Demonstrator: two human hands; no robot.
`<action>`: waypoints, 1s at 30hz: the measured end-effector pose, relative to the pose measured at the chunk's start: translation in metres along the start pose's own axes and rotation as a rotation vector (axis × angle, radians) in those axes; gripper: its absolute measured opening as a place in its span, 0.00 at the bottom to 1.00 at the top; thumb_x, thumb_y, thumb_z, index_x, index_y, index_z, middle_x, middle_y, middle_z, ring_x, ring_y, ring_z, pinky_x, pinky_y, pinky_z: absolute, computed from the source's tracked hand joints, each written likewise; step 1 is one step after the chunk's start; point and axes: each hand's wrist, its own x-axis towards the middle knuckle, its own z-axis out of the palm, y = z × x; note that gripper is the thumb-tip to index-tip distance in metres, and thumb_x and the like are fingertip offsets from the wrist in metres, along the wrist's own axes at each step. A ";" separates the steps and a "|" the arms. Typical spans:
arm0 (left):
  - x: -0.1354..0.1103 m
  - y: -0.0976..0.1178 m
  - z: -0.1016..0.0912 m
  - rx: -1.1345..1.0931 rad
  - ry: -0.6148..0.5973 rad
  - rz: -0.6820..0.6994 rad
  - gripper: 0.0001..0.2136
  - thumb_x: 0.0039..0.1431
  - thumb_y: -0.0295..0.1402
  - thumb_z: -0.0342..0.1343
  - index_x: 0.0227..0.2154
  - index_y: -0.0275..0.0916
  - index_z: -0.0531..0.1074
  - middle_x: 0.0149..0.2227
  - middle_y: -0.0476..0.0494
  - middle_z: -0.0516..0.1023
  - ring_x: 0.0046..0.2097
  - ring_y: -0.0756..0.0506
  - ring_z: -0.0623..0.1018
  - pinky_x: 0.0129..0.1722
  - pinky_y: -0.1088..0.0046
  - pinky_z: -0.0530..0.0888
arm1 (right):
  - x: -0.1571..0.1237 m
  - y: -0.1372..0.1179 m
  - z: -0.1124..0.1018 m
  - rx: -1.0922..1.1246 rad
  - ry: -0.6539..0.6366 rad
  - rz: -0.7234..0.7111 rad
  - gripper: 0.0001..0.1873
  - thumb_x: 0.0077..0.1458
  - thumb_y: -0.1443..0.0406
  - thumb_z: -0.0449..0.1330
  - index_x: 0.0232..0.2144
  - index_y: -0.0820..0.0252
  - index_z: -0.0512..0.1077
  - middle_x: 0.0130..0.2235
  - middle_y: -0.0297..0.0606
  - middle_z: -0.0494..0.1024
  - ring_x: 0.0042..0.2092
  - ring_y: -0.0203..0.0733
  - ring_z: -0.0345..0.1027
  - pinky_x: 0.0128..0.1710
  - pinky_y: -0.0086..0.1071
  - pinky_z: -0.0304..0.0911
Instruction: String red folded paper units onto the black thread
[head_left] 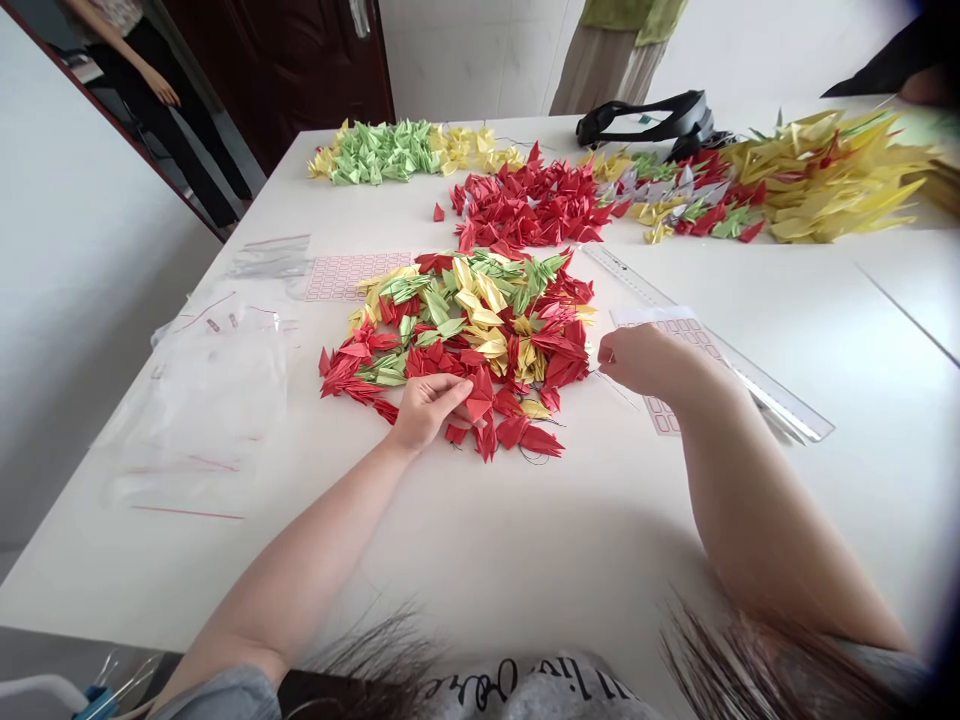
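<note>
My left hand (431, 408) pinches a red folded-paper crane (481, 392) between thumb and fingers, at the near edge of a pile. That pile (480, 305) holds red, green and yellow folded-paper pieces, with thin dark thread (535, 458) curling out at its front. To the right of the pile, my right hand (645, 362) is closed in a pinch just above the table. What its fingers hold, if anything, is too small to make out. A sheet of red-bordered labels (664, 415) lies under and beside this hand.
A clear ruler (739, 370) lies to the right. Plastic bags (217, 400) and another label sheet (352, 277) are on the left. Farther back are green pieces (386, 150), red pieces (529, 205), large yellow pieces (840, 180) and a black headset (649, 120). People stand beyond the table.
</note>
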 end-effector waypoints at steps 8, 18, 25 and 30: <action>-0.002 0.025 0.013 -0.012 0.202 -0.025 0.18 0.49 0.48 0.66 0.25 0.35 0.76 0.25 0.45 0.80 0.27 0.47 0.80 0.27 0.75 0.78 | -0.031 -0.110 -0.044 0.312 0.018 -0.424 0.13 0.59 0.58 0.59 0.44 0.57 0.71 0.41 0.42 0.77 0.38 0.42 0.72 0.39 0.36 0.68; -0.010 0.030 0.013 0.321 0.135 0.300 0.17 0.60 0.46 0.56 0.25 0.37 0.75 0.19 0.49 0.72 0.22 0.51 0.69 0.22 0.76 0.65 | -0.035 -0.144 0.004 0.919 0.095 -0.224 0.09 0.54 0.62 0.65 0.31 0.60 0.68 0.33 0.35 0.73 0.33 0.36 0.68 0.35 0.32 0.68; -0.002 0.013 0.007 0.526 0.214 0.538 0.09 0.54 0.40 0.63 0.28 0.39 0.75 0.31 0.44 0.77 0.37 0.45 0.73 0.41 0.68 0.70 | -0.031 -0.145 0.030 1.328 0.063 -0.049 0.21 0.45 0.57 0.71 0.38 0.60 0.68 0.28 0.32 0.72 0.30 0.35 0.68 0.30 0.29 0.68; 0.001 0.010 0.000 0.430 0.240 0.509 0.13 0.60 0.42 0.57 0.27 0.39 0.74 0.29 0.45 0.76 0.35 0.46 0.73 0.41 0.68 0.70 | -0.033 -0.148 0.033 1.428 0.012 0.013 0.24 0.45 0.54 0.70 0.39 0.59 0.68 0.30 0.34 0.74 0.31 0.37 0.71 0.31 0.32 0.73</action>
